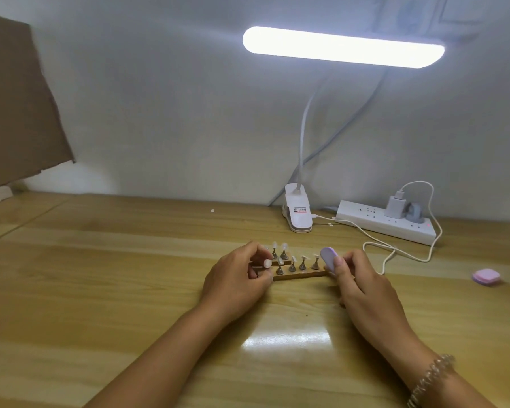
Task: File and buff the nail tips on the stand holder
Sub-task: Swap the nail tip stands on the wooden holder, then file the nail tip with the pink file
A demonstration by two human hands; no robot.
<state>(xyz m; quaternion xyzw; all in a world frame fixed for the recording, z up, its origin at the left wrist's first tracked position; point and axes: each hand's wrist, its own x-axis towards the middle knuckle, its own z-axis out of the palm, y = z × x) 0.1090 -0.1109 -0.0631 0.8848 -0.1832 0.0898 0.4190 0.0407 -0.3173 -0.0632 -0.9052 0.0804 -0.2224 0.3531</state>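
Note:
A small wooden stand holder (299, 274) lies on the wooden table, with several metal pegs that carry clear nail tips (283, 247). My left hand (237, 279) covers the holder's left end and pinches a white nail tip (267, 263) between thumb and fingers. My right hand (362, 279) is at the holder's right end and grips a small lilac buffer block (328, 257), tilted up toward the pegs. The buffer is close to the rightmost peg; I cannot tell whether they touch.
A clip-on desk lamp (298, 212) stands behind the holder, its lit bar (343, 47) overhead. A white power strip (386, 222) with a charger and a looping cable (407, 254) lies at the back right. A pink pad (486, 277) sits far right. Cardboard (18, 104) leans at left.

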